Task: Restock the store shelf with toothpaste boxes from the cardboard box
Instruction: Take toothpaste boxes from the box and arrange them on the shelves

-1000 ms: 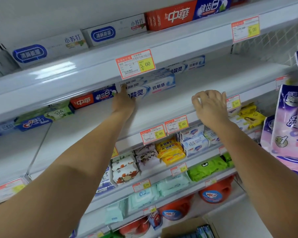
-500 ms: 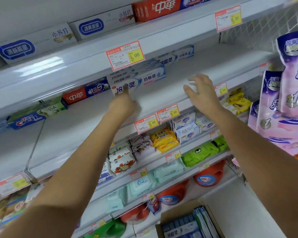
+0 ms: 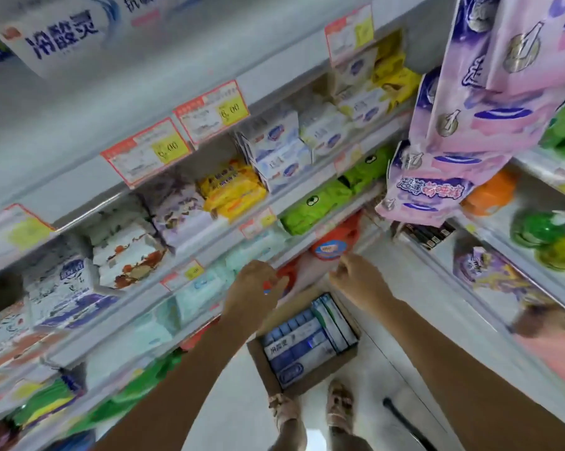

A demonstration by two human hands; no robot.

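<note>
A brown cardboard box [image 3: 258, 359] stands open on the floor between the shelves, with several blue-and-white toothpaste boxes [image 3: 302, 343] lying inside. Both my hands hang in the air above it, apart from it and holding nothing. My left hand [image 3: 253, 288] is over the box's left side with fingers loosely extended. My right hand [image 3: 356, 278] is over its far right corner with fingers loosely curled. A white toothpaste box [image 3: 56, 37] with blue lettering lies on the white shelf [image 3: 183, 60] at the top left.
The left shelves hold soap packs [image 3: 232, 190], wipes and orange bottles [image 3: 333, 245]. Pink and purple bags [image 3: 470, 131] hang at the right over another shelf unit. My sandalled feet [image 3: 310, 408] stand just behind the box on the pale floor.
My hands left the upper shelf and dropped down over the cardboard box. The view tipped from the shelf down to the floor.
</note>
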